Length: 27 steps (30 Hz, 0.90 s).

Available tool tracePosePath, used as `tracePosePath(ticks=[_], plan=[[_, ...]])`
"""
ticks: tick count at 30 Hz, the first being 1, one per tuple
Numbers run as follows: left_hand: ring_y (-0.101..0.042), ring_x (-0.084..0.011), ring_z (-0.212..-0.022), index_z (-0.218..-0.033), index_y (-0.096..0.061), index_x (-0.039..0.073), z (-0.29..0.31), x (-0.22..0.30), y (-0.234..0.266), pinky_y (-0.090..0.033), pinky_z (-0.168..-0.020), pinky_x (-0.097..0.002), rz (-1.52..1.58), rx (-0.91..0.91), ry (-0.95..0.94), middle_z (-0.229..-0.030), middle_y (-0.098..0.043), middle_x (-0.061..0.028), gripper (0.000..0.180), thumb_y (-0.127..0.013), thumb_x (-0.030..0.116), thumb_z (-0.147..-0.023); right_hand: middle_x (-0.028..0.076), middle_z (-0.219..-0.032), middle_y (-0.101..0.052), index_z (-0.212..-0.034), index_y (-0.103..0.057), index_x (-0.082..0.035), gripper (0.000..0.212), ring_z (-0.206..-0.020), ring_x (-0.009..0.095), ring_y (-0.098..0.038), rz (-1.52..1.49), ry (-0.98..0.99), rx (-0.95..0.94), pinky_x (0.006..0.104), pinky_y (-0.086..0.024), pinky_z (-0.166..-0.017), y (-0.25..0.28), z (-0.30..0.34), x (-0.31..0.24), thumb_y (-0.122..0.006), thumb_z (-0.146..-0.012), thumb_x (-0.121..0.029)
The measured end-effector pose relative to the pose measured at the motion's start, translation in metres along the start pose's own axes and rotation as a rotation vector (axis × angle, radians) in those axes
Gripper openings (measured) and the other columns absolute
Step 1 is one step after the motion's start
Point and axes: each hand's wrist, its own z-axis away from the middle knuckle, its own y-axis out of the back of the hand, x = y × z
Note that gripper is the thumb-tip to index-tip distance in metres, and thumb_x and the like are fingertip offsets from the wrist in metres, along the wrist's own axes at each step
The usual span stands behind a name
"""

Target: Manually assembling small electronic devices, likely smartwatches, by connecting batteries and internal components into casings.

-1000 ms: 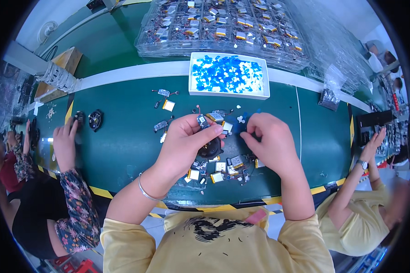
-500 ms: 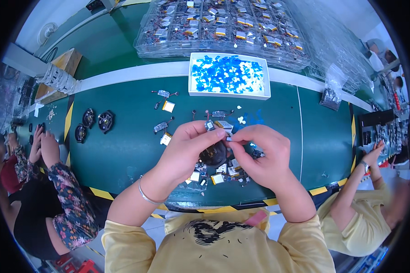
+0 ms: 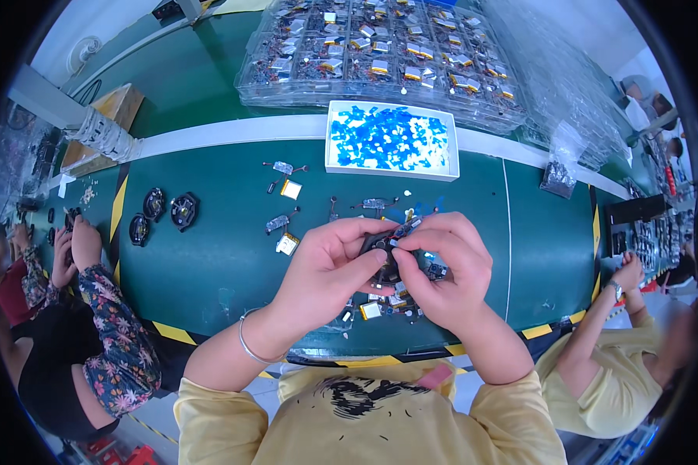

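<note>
My left hand point(image 3: 323, 262) is closed around a black round watch case point(image 3: 381, 271), its thumb lying across the case's inside. At the case's upper right, my right hand point(image 3: 456, 267) pinches a small light-grey part point(image 3: 394, 242) between thumb and forefinger. A small circuit board point(image 3: 408, 226) sticks up between the two hands, partly covered by the right fingers. Below the hands lies a cluster of small batteries and boards, among them a silver battery point(image 3: 371, 311). Beyond my left hand are further wired boards point(image 3: 278, 223) with batteries point(image 3: 288, 244).
A white box point(image 3: 333, 164) of blue film pieces stands behind the hands, with clear trays point(image 3: 287, 91) of batteries beyond. Several black watch cases point(image 3: 184, 211) lie to the left. A bagged dark item point(image 3: 557, 177) sits at the back right. Co-workers sit on both sides.
The watch case has turned and moved slightly right, its inside now facing up more. My left thumb has come down onto it. The circuit board now shows between the hands.
</note>
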Motion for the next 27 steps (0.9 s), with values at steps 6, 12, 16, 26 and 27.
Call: tracePosePath(ticks=[6, 12, 16, 26, 27], plan=[[-0.06, -0.0097, -0.089, -0.12, -0.05, -0.005, 0.002, 0.0, -0.002, -0.055, -0.072, -0.0224, -0.027, -0.018, -0.098, -0.104, -0.062, -0.0103, 0.032, -0.049, -0.006, -0.088, 0.01, -0.079, -0.06, -0.077, -0.064, -0.002, 0.016, -0.068, 0.02, -0.058, 0.041, 0.022, 0.049, 0.0274, -0.046, -0.061, -0.004, 0.0, -0.001, -0.07, -0.063, 0.006], [-0.061, -0.0098, -0.088, -0.119, -0.05, -0.006, 0.003, -0.003, -0.002, -0.055, -0.071, -0.0224, -0.098, 0.013, -0.196, -0.103, -0.062, -0.0104, 0.032, -0.048, -0.007, -0.088, 0.011, -0.081, -0.061, -0.078, -0.065, -0.001, 0.015, -0.071, 0.022, -0.059, 0.042, 0.146, -0.009, 0.0299, -0.046, -0.062, -0.004, -0.002, 0.012, -0.07, -0.065, 0.004], [-0.064, -0.014, -0.084, -0.114, -0.055, -0.004, -0.006, -0.005, 0.014, -0.057, -0.07, -0.0256, 0.082, 0.068, -0.063, -0.101, -0.063, -0.012, 0.026, -0.052, -0.002, -0.088, 0.013, -0.087, -0.061, -0.082, -0.065, 0.001, 0.01, -0.079, 0.022, -0.058, -0.065, 0.069, -0.119, 0.0314, -0.046, -0.07, 0.005, -0.009, 0.007, -0.06, -0.073, 0.001], [-0.066, -0.0196, -0.079, -0.091, -0.058, 0.002, -0.019, -0.009, 0.027, -0.054, -0.072, -0.0303, 0.069, 0.102, -0.126, -0.089, -0.066, -0.0147, 0.007, -0.054, 0.0, -0.087, 0.007, -0.074, -0.056, -0.085, -0.059, -0.004, 0.012, -0.064, 0.021, -0.055, 0.49, -0.131, -0.52, 0.0284, -0.044, -0.059, -0.003, 0.001, 0.019, -0.06, -0.074, 0.0], [-0.066, -0.0196, -0.079, -0.092, -0.058, 0.003, -0.019, -0.009, 0.027, -0.054, -0.072, -0.03, 0.065, 0.105, -0.133, -0.089, -0.066, -0.0148, 0.007, -0.053, -0.001, -0.087, 0.008, -0.073, -0.056, -0.081, -0.059, -0.005, 0.012, -0.062, 0.022, -0.055, 0.464, -0.131, -0.51, 0.0294, -0.044, -0.057, -0.002, -0.001, 0.019, -0.061, -0.071, 0.001]])
